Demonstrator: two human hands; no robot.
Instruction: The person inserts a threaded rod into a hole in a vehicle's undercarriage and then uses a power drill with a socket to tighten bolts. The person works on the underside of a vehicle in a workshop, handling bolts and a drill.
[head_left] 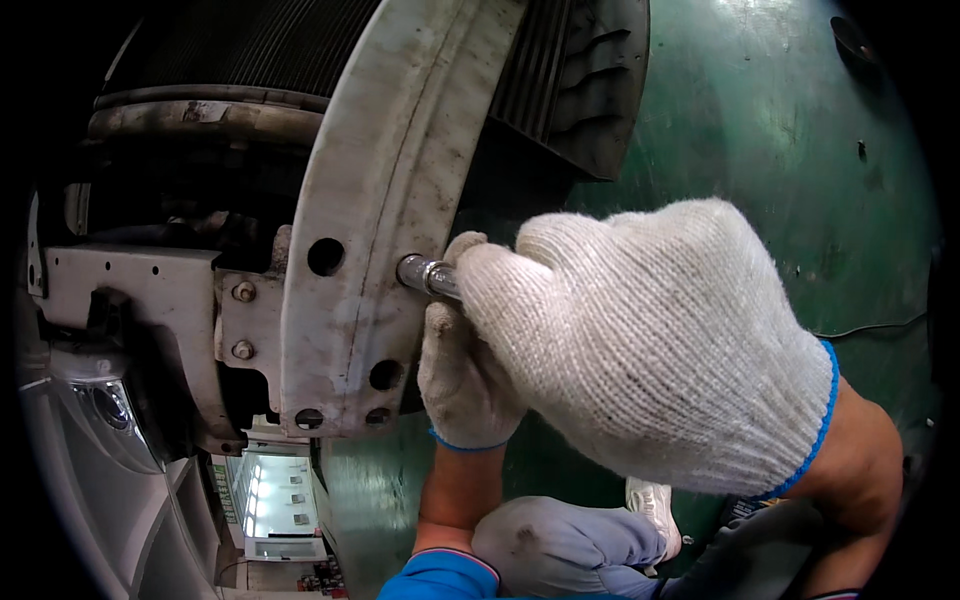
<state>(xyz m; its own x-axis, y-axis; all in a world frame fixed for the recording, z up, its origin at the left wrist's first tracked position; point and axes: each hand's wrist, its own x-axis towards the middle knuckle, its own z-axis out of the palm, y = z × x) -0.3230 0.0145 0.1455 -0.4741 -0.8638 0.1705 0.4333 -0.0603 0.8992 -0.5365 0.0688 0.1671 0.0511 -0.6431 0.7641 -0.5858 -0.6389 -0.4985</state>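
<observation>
A chrome socket wrench point(431, 275) has its socket end at a hole in the white metal bumper beam point(395, 180). My right hand point(660, 335), in a white knitted glove with a blue cuff, is closed round the shank, and its palm hides the handle. Below and partly behind it, my left hand point(465, 385) wears a matching glove. Its thumb lies against the underside of the tool, close to the beam, with the other fingers mostly covered by the right hand. Whatever the socket sits on inside the hole is hidden.
Left of the beam are a bracket with two bolts point(243, 291), a radiator point(240, 50) and a headlight point(112, 408). A dark ribbed plastic panel point(590, 85) sticks out behind the beam. A thin cable point(880, 327) lies on the green floor point(740, 130). My bent knee point(540, 535) is close below.
</observation>
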